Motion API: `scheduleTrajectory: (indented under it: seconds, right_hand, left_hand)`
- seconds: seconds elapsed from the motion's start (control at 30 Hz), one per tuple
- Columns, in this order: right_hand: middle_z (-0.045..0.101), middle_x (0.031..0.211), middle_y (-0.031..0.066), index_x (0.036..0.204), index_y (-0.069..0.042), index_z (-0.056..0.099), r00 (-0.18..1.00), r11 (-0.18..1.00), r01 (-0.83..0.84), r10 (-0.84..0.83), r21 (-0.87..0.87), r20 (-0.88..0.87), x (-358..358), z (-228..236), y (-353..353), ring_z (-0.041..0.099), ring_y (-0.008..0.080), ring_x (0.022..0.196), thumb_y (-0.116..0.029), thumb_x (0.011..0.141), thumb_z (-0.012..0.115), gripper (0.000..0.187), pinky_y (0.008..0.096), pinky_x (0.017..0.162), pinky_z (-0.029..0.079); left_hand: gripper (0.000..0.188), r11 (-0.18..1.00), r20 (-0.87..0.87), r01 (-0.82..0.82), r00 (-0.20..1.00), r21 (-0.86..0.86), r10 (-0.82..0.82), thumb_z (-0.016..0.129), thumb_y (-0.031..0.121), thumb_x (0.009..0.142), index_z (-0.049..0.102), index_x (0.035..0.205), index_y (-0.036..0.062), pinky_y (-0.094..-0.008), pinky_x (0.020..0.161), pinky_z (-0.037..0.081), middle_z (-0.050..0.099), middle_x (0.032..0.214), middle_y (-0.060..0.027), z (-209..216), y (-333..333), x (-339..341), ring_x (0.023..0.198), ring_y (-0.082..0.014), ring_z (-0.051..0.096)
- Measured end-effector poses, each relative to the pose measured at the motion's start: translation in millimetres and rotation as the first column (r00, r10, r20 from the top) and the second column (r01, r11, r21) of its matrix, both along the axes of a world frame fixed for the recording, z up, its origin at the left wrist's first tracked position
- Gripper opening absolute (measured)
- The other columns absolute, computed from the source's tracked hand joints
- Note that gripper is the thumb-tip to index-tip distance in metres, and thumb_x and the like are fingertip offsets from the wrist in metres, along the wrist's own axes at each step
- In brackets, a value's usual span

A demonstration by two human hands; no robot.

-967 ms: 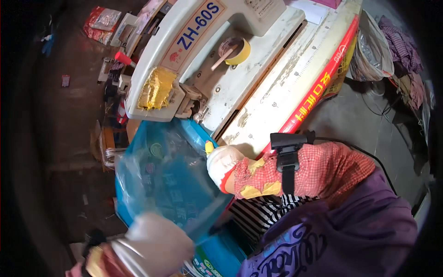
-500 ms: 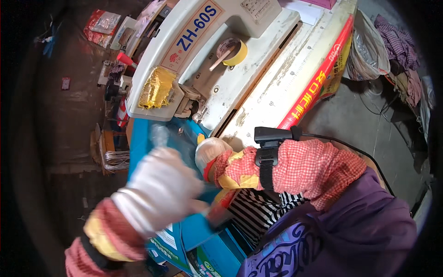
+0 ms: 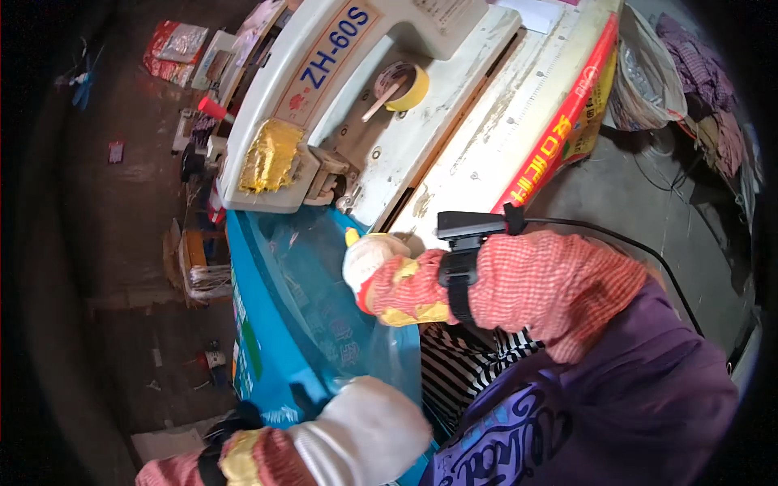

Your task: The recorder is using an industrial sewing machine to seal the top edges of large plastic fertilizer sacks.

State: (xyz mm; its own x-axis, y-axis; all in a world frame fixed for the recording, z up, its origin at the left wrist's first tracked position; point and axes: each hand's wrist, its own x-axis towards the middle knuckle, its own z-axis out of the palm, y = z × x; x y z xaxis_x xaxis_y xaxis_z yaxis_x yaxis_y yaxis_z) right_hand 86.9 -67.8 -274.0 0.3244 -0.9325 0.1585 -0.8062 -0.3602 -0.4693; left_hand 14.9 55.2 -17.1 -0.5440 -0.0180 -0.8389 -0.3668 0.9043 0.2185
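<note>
A blue plastic sack point(image 3: 312, 324) with faint printing hangs spread out below the head of a sewing machine point(image 3: 271, 121). My right hand point(image 3: 374, 261), in a white glove with a yellow fingertip showing, is closed at the sack's upper right edge, just below the presser foot point(image 3: 328, 180). Its other fingers are mostly hidden. Lower down, my left hand point(image 3: 369, 429) in a white glove lies over the bottom part of the sack. Its fingers are turned away and hidden, so its grip does not show.
A yellow tape roll point(image 3: 409, 87) with a stick in it rests on the machine bed. A pale worktable point(image 3: 478, 154) with a red and yellow printed edge runs to the upper right. Beyond it stands a white sack point(image 3: 644, 85) beside checked cloth point(image 3: 697, 69). A black cable point(image 3: 640, 243) trails from my right wrist.
My left hand has dropped from beside the machine head to the lower edge of view. The blue sack now shows spread open where that hand covered it. My right hand has barely moved.
</note>
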Motion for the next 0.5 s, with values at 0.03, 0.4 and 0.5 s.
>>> scheduleTrajectory:
  seconds: [0.03, 0.4, 0.5]
  right_hand:
    - [0.057, 0.1, 0.0141, 0.105, -0.004, 0.06, 1.0, 0.999, 0.018, -0.019, 0.031, 0.023, -13, 6, -1, 0.052, 0.0343, 0.094, -0.031, 0.072, 0.067, 0.043, 0.0435, 0.083, 0.04]
    - [0.06, 0.084, 0.0119, 0.093, -0.006, 0.064, 0.98, 0.989, 0.144, -0.148, 0.037, 0.134, -35, 18, 18, 0.056, 0.0293, 0.078, -0.028, 0.072, 0.063, 0.031, 0.0403, 0.071, 0.044]
    - [0.061, 0.08, 0.0113, 0.09, -0.006, 0.065, 0.982, 0.987, 0.137, -0.146, 0.081, 0.12, -46, 13, 23, 0.058, 0.028, 0.074, -0.028, 0.072, 0.062, 0.028, 0.0395, 0.067, 0.046]
  left_hand:
    - [0.01, 0.997, -0.128, -0.078, 0.989, 0.025, 0.081, 0.057, 0.017, 0.07, 0.058, 0.064, 0.0095, -0.0382, 0.047, 0.046, 0.057, 0.058, -0.0054, -16, 3, 1, 0.057, -0.026, 0.06]
    - [0.034, 0.973, 0.007, -0.211, 0.977, -0.096, 0.213, 0.054, 0.036, 0.084, 0.057, 0.107, 0.0118, -0.0389, 0.05, 0.044, 0.054, 0.068, -0.0092, -5, -47, -4, 0.057, -0.0267, 0.056]
    - [0.032, 0.845, -0.235, 0.044, 0.952, -0.533, -0.197, 0.067, 0.032, 0.07, 0.062, 0.095, 0.0125, -0.0373, 0.056, 0.043, 0.058, 0.06, -0.0066, 12, -97, 45, 0.064, -0.0284, 0.057]
